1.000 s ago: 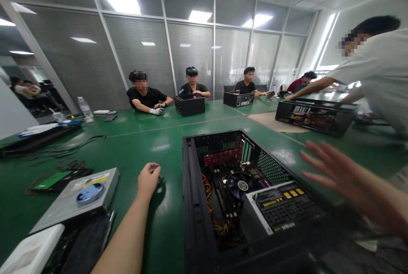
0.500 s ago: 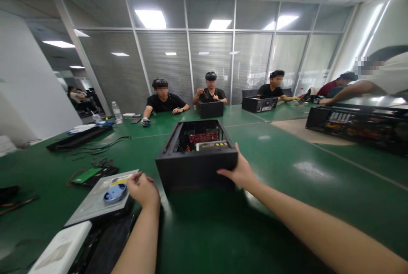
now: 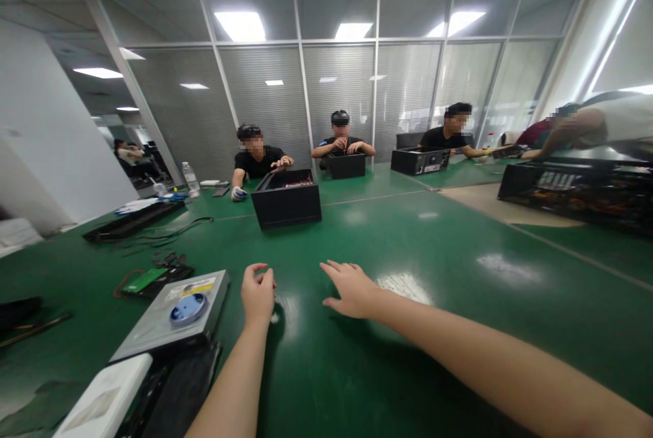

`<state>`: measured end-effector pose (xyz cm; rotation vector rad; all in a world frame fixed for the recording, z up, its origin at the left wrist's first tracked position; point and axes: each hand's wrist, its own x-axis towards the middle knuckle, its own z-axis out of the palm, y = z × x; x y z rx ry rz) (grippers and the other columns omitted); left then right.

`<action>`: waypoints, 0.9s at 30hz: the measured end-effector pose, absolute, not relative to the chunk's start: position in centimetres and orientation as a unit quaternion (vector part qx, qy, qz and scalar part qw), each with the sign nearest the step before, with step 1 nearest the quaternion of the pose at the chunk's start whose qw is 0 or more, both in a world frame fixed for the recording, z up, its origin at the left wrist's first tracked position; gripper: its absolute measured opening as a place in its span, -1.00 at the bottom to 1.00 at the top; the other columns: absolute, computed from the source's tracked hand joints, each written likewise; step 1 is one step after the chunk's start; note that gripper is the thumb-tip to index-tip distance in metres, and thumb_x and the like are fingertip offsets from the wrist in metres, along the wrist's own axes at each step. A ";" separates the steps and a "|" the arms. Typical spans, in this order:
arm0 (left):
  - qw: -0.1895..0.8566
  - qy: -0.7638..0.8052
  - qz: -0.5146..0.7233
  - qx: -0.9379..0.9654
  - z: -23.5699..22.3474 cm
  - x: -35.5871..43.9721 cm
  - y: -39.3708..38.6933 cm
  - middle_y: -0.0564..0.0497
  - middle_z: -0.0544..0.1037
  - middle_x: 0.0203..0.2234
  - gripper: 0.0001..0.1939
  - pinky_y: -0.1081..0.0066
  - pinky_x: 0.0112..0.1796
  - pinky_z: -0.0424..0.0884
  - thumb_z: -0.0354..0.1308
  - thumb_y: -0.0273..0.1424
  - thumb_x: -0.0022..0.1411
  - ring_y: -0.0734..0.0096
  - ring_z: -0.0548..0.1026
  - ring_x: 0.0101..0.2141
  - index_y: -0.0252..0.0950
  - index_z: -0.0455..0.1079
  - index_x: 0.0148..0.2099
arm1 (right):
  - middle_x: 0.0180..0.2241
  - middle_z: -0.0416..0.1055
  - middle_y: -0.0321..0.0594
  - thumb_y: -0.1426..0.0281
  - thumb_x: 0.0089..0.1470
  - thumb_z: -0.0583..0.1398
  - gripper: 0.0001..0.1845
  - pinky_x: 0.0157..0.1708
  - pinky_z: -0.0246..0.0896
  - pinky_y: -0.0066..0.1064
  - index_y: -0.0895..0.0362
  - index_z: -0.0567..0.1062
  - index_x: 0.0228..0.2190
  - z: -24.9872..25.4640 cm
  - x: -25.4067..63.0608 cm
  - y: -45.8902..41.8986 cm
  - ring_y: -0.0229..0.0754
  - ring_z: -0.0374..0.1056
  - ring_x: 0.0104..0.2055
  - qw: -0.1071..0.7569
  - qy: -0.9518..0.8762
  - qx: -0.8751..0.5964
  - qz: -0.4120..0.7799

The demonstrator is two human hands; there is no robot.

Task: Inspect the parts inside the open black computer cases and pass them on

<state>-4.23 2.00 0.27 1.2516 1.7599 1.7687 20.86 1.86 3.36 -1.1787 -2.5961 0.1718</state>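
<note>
Over the green table [image 3: 326, 370], my right hand [image 3: 352, 290] stretches forward with its fingers apart and nothing in it. My left hand [image 3: 258, 296] has its fingers curled in. What it holds, if anything, is hidden. Farther off, beyond both hands, a black open-topped computer case [image 3: 288, 207] stands in front of a co-worker. Left of my left hand lies a silver optical drive [image 3: 153, 319] with a round blue plastic dish [image 3: 188, 309] on it.
A white box-like object [image 3: 105, 400] lies at the lower left beside black parts. Behind the drive are a green circuit board [image 3: 145, 279] and cables [image 3: 178, 228]. Other computer cases [image 3: 421, 160] stand by co-workers. A water bottle [image 3: 190, 179] is at the far left.
The computer case has moved away across the table, toward the co-worker opposite. My right hand has let go of it. My left hand has shifted right, away from the optical drive.
</note>
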 end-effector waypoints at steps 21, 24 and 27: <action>0.195 0.621 0.516 0.557 1.1 -2.0 1.2 0.19 0.40 -0.64 -0.61 0.49 -0.61 0.27 0.16 -0.13 0.14 0.47 0.35 -0.69 -0.23 0.32 -0.06 | 0.43 -0.29 0.01 0.02 0.15 0.20 -0.07 0.30 -0.09 0.06 -0.05 -0.07 0.39 2.9 37.6 1.8 0.13 -0.22 0.43 0.284 -0.815 -0.494 0.106; 0.210 0.622 0.510 0.556 0.9 -2.1 1.3 0.19 0.39 -0.64 -0.60 0.48 -0.62 0.26 0.17 -0.12 0.14 0.46 0.35 -0.70 -0.24 0.32 -0.05 | 0.41 -0.15 0.03 0.02 0.17 0.17 -0.09 0.31 -0.06 0.03 0.03 -0.05 0.39 2.8 38.3 2.1 0.07 -0.13 0.42 0.305 -0.807 -0.485 0.143; 0.216 0.623 0.504 0.558 0.8 -2.0 1.2 0.19 0.38 -0.64 -0.60 0.47 -0.61 0.25 0.17 -0.12 0.15 0.46 0.34 -0.70 -0.24 0.32 -0.05 | 0.33 0.09 0.03 0.05 0.17 0.17 -0.15 0.28 0.01 0.01 0.10 0.07 0.36 3.0 38.7 2.2 0.06 0.04 0.36 0.328 -0.803 -0.471 0.163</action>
